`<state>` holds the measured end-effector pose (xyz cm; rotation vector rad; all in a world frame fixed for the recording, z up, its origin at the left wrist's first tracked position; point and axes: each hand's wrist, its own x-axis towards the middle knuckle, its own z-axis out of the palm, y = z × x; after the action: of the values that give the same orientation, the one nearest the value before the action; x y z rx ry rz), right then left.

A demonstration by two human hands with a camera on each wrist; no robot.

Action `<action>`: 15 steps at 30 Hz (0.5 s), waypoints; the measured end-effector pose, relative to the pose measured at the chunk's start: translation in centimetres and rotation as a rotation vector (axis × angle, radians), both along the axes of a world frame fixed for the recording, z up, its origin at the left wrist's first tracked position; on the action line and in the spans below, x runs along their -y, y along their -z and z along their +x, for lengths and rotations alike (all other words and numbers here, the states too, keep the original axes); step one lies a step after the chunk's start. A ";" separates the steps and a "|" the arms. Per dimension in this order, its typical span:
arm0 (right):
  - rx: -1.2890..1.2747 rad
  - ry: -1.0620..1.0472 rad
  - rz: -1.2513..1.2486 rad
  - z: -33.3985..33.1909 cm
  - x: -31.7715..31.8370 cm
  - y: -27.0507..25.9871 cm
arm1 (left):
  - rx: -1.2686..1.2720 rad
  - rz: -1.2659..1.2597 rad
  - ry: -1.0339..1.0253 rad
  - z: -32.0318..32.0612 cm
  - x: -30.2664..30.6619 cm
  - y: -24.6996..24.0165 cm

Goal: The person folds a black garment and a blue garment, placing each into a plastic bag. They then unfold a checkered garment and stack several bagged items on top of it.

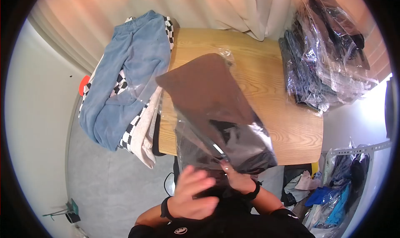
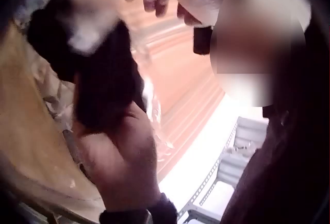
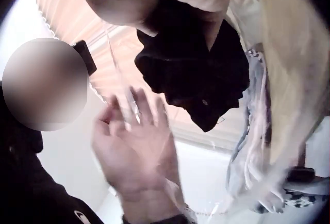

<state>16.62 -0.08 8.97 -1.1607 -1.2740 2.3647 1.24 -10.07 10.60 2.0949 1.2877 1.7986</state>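
Note:
My right hand (image 1: 241, 182) grips the near end of a folded dark brown garment (image 1: 208, 84) partly inside a clear plastic bag (image 1: 254, 142). The garment slants over the wooden table. In the left wrist view, that right hand (image 2: 124, 152) holds a bunched dark end of the fabric (image 2: 108, 79). My left hand (image 1: 193, 196) is blurred beside the bag, fingers spread and apart from the garment. A thin clear strip (image 3: 135, 108) crosses in front of the left fingers (image 3: 147, 113) in the right wrist view.
Blue fleece trousers (image 1: 137, 67) lie over checkered and beige clothes at the table's left. A pile of bagged garments (image 1: 325, 63) sits at the right edge of the table (image 1: 266, 71). More bagged clothes (image 1: 333, 200) fill a metal rack at lower right. A curtain (image 1: 200, 9) hangs behind.

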 end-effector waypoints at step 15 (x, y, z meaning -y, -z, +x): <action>-0.332 0.659 1.010 11.7 -8.2 -11.8 | 0.629 -0.524 -0.113 -3.7 -7.4 9.5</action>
<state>28.37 8.16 20.80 -0.6464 -1.3794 1.1066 -2.45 -2.67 1.07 1.0901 1.4757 1.6998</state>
